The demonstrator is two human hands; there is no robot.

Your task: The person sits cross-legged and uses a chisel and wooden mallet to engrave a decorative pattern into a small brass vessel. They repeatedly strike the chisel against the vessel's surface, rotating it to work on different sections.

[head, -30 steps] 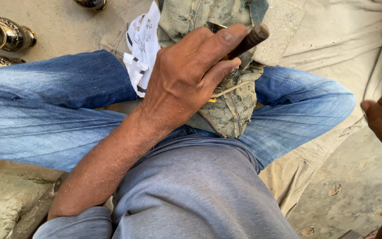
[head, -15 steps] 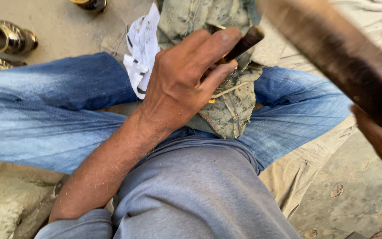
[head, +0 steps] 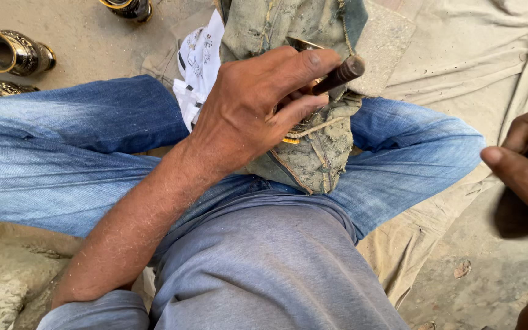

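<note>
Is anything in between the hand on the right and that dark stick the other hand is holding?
Nothing visible. The left hand grips the dark rod over the folded denim cloth on the lap. The right hand is off by the picture's right edge; between them lie only the jeans leg and beige sheet, both lower down.

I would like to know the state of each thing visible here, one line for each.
left hand: closed around a tool
dark tool: gripped, tip sticking out
dusty denim cloth: crumpled on the lap
right hand: partly in view, holding nothing visible
brass vessel: lying on its side
printed paper: creased, under cloth
</note>
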